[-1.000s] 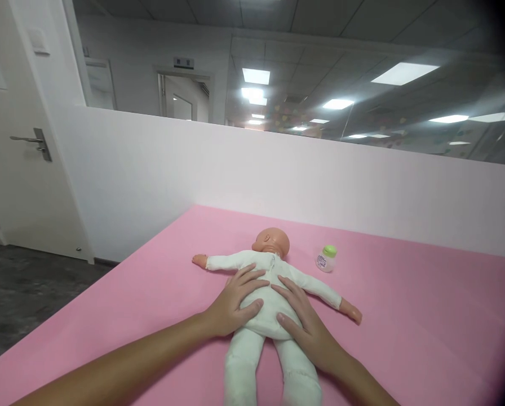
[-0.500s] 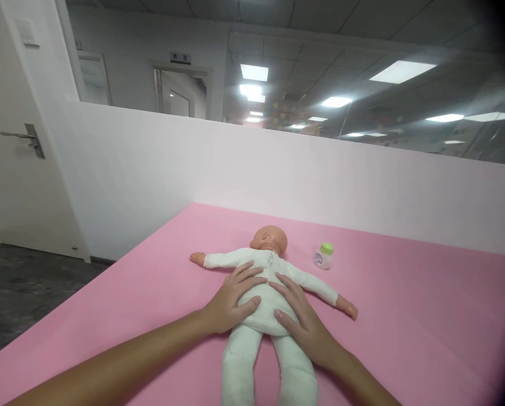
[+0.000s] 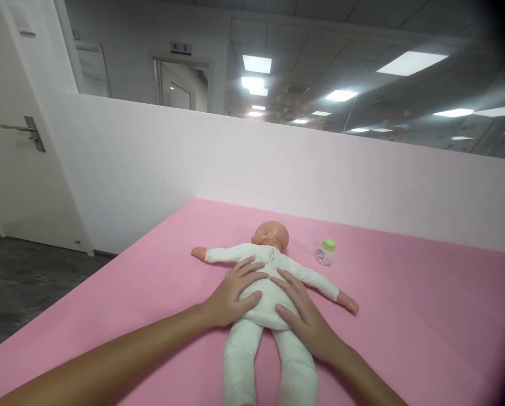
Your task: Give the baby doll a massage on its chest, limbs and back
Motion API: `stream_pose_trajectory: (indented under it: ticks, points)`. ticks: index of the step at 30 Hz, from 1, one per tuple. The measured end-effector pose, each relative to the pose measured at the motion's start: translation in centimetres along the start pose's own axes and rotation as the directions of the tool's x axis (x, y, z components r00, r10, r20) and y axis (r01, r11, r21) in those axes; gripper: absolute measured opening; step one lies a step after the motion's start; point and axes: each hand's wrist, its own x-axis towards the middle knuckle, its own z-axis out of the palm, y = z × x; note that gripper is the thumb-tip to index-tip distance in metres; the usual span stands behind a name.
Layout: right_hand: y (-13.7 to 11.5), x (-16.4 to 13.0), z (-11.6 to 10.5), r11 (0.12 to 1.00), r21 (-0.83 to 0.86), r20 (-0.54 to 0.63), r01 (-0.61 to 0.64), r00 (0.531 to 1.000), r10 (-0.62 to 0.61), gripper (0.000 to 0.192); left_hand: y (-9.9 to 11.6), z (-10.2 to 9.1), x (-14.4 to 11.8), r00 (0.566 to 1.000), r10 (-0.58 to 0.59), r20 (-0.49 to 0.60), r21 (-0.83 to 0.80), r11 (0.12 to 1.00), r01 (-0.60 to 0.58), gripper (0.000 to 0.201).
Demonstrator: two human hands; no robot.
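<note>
Nearest the camera, the two bare forearms reach in from 7 and 5 o'clock across the pink mat [image 3: 425, 327]. Between them lie the doll's white cloth legs, running off the bottom edge at 6 o'clock.

The left hand [image 3: 231, 296] lies flat on the left side of the doll [image 3: 266, 282], fingers spread wide over the belly and chest, thumb pointing toward 3 o'clock across the soft body. The right hand [image 3: 303, 316] lies flat on the doll's other side, fingers pointing toward 11 o'clock, thumb tucked against the lower belly. Neither hand grips anything; both are open, pressed palm-down on the cloth, with the fingertips close together at the chest.

The doll rests in the middle of the mat, dressed in white, arms stretched out toward 10 and 4 o'clock with bare plastic hands showing. Its bald head points to 12 o'clock, face turned to 9 o'clock.

At 2 o'clock from the head, near it but apart, a small bottle [image 3: 324, 251] with a green cap stands upright.

Behind the mat rises a white partition [image 3: 278, 169]. At far 9 o'clock stands a white door [image 3: 20, 180] with a metal handle.
</note>
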Motion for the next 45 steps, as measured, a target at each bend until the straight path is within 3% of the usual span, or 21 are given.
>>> stream_pose_trajectory:
  ticks: [22,30,45]
  points:
    - [-0.39,-0.16,-0.19,0.999,-0.024,0.005,-0.024,1.000,0.024,0.057,-0.16,0.07,0.08,0.999,0.033,-0.015,-0.026,0.999,-0.034,0.043]
    - [-0.06,0.02,-0.18,0.998,-0.020,-0.023,0.052,0.998,-0.052,0.054,0.18,0.01,0.18,1.000,0.018,-0.008,-0.005,1.000,-0.018,0.043]
    - [0.09,-0.10,-0.24,0.997,-0.056,-0.024,0.048,0.998,-0.050,0.055,0.37,0.03,0.23,0.999,0.037,-0.014,-0.008,0.999,-0.037,0.043]
